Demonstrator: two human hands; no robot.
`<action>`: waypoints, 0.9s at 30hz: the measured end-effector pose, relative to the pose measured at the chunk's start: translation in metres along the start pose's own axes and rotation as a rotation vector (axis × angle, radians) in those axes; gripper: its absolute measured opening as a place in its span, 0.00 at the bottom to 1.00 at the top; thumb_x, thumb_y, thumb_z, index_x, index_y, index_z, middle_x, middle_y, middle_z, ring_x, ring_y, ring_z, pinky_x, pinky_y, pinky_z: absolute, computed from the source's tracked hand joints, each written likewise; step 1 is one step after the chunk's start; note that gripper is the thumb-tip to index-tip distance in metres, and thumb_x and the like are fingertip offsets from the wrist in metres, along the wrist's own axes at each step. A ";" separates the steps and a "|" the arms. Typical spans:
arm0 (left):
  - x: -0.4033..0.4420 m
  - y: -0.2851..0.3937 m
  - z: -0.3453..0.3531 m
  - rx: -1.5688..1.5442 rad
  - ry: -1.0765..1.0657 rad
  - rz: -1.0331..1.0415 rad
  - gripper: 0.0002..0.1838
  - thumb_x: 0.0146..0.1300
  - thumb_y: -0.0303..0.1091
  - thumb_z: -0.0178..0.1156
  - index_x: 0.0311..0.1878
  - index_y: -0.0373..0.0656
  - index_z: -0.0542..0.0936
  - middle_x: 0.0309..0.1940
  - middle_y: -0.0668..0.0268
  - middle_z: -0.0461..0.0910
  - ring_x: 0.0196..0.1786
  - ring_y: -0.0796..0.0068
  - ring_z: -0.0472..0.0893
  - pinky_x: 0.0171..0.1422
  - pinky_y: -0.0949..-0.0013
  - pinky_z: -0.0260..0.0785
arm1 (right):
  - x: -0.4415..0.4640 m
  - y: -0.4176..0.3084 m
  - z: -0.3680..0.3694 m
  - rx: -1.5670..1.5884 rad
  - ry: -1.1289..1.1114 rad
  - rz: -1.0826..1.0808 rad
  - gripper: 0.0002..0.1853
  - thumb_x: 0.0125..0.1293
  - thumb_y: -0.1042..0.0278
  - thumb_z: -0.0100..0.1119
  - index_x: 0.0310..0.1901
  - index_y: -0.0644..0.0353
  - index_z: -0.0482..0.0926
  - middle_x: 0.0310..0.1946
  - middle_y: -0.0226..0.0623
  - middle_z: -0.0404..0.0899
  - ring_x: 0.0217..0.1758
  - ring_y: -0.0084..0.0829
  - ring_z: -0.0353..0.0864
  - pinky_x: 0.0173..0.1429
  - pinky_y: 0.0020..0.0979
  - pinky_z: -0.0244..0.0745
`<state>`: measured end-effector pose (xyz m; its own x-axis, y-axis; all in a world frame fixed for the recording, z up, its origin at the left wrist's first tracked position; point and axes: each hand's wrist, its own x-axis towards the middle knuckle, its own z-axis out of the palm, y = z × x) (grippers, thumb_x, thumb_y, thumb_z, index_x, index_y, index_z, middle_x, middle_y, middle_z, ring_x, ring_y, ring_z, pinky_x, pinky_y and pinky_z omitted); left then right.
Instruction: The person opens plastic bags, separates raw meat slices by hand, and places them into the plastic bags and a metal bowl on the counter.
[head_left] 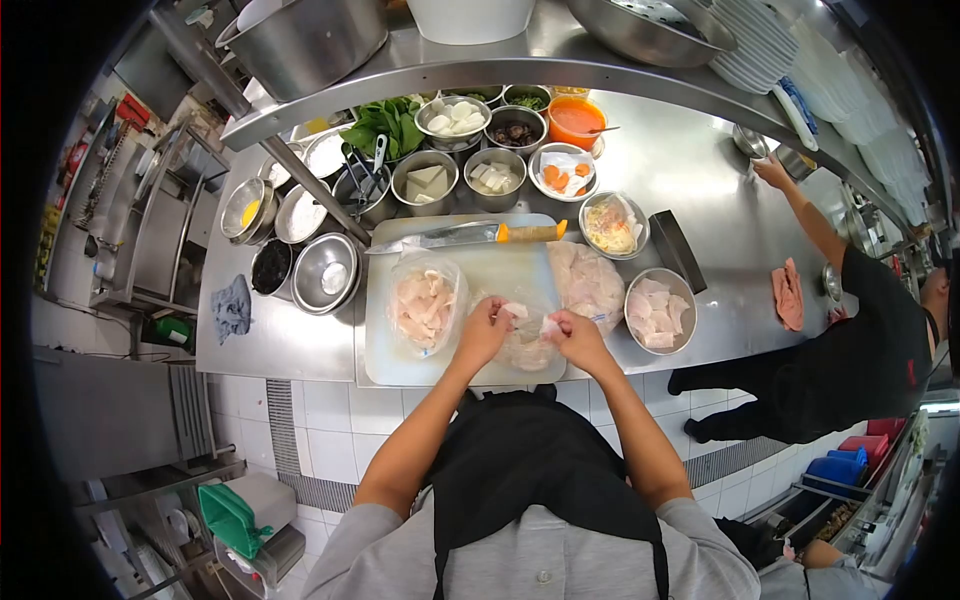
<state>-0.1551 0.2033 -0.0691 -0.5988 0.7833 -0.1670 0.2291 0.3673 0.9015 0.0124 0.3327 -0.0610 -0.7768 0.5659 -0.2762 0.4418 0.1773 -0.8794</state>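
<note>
My left hand (486, 332) and my right hand (576, 338) are close together over the cutting board (385, 365), fingers pinched. A small pale piece (516, 310), apparently raw meat, shows at the left fingertips. Another pale piece (549, 326) is at the right ones. Beneath the hands lies a clear plastic bag (527, 352); its contents are hard to make out. To the left is a bag of raw meat strips (424, 305). A bag of larger raw pieces (585, 282) and a steel bowl of raw meat (660, 310) are on the right.
A large knife (470, 236) with a yellow handle lies across the board's far side. Behind it stand several ingredient bowls, including an orange container (576, 120). A steel shelf (540, 72) overhangs the counter. At right, a co-worker (830, 330) reaches across the counter near a pink cloth (788, 295).
</note>
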 end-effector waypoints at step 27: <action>-0.032 0.033 -0.010 -0.606 -0.079 -0.161 0.18 0.56 0.25 0.72 0.50 0.39 0.81 0.41 0.71 0.78 0.36 0.84 0.75 0.42 0.77 0.71 | 0.000 -0.060 0.017 0.856 0.213 0.127 0.12 0.69 0.75 0.58 0.52 0.67 0.77 0.38 0.38 0.82 0.38 0.25 0.83 0.42 0.27 0.82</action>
<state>-0.1365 0.1854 -0.0298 -0.5257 0.7852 -0.3273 -0.3485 0.1521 0.9249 -0.0214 0.3083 -0.0150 -0.6073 0.6929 -0.3887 -0.0338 -0.5113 -0.8587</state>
